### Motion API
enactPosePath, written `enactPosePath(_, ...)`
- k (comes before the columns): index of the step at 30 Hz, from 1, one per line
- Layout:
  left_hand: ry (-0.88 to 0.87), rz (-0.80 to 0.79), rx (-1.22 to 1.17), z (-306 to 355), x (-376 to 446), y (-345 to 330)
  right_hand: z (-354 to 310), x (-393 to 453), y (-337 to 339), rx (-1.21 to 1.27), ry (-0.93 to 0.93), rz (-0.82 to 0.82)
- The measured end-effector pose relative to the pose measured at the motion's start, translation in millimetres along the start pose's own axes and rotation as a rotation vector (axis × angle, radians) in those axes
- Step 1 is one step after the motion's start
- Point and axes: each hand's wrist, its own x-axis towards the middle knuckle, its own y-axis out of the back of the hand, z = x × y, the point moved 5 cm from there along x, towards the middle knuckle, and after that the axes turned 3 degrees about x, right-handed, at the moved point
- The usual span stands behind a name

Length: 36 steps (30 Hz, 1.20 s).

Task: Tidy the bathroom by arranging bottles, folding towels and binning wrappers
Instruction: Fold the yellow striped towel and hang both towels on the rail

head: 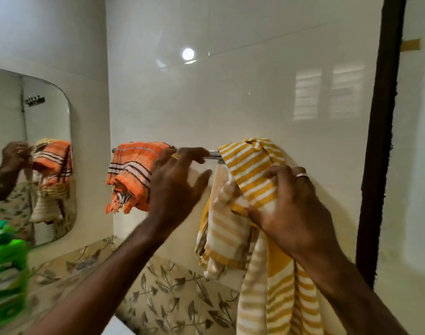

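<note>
1. Two towels hang on the chrome wall rail. One is the yellow-and-white striped cotton towel, bunched and knotted over the rail, under and above the right hand.
2. That hand has its fingers curled into a fold of the striped cloth and grips it; a ring sits on one finger.
3. To the left of the left hand hangs the orange woven towel with dark and white bands and a fringe. It is folded over the rail, touching the hand's fingertips or just beside them.
4. This hand is spread, with straight fingers reaching at the rail between the two towels; it holds nothing that I can see.
5. I judge that the orange towel is already arranged, while the yellow one is not yet folded.
6. Far to the left of the left hand stand blurred green plastic bottles; whether they are arranged I cannot tell. No wrappers and no bin are visible.
7. Above the bottles, a wall mirror reflects the towels.
</note>
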Motion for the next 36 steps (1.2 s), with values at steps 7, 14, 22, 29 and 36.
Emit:
enactPosePath(7,-0.273,-0.354,0.173,64,8,-18,16,-10,3,0.452,0.152,0.043)
enactPosePath(14,-0.281,-0.408,0.043,83,6,2,1,-13,16,0.795,0.185,0.041)
enactPosePath(22,-0.161,-0.607,0.025,89,-14,57,-30,-37,19,1.015,0.205,-0.162)
enactPosePath(29,-0.089,-0.75,0.087,107,-59,115,-48,-97,23,1.043,0.339,-0.393)
enactPosePath(36,0.176,-0.812,-0.007,130,-98,148,-41,-136,37,0.863,0.356,-0.433)
